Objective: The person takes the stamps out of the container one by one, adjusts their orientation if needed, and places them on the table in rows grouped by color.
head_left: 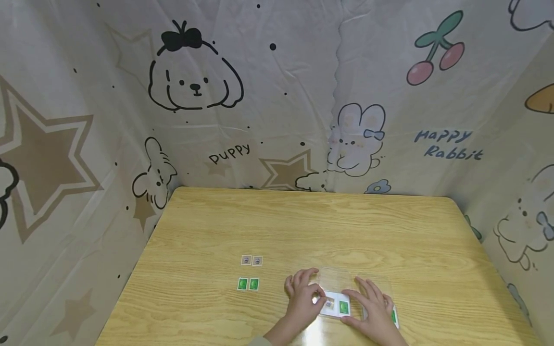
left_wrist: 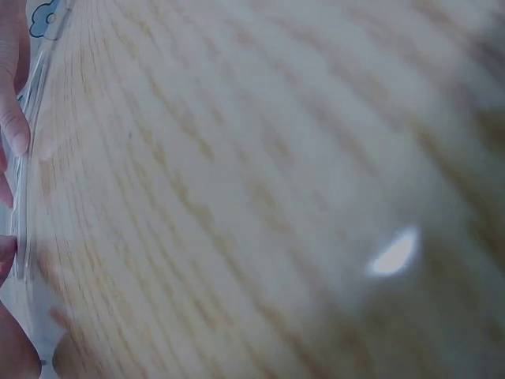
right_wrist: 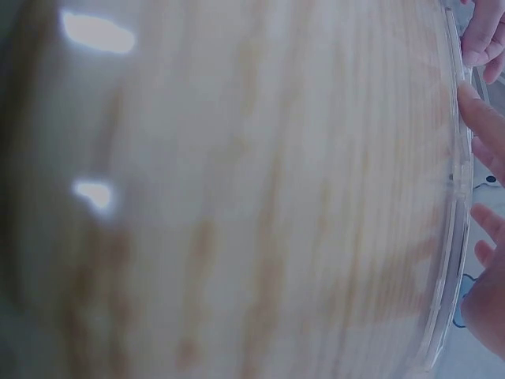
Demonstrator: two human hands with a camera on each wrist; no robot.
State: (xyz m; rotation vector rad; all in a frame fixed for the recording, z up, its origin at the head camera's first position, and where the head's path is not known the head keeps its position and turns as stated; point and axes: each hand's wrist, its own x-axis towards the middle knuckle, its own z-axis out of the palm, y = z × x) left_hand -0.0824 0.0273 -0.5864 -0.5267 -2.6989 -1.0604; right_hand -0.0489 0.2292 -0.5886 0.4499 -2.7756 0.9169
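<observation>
In the head view a clear plastic case [head_left: 336,313] lies near the table's front edge, its see-through lid [head_left: 335,278] folded back. Its white base bears a green picture card [head_left: 344,307] and, at the left, a small grey-picture card [head_left: 330,303]. My left hand [head_left: 302,302] pinches that grey-picture card's left side between thumb and forefinger. Across the case's right end, my right hand [head_left: 373,310] holds it, thumb at the near edge and forefinger at the far one. Under that hand a second clear case with a green card [head_left: 394,316] is mostly hidden. Both wrist views show mainly blurred wood grain.
Two grey-picture cards [head_left: 252,260] lie side by side on the wooden table [head_left: 303,221], left of the hands. Nearer the front are two green cards [head_left: 248,284]. A printed cloth [head_left: 277,96] hangs around the table's back and sides.
</observation>
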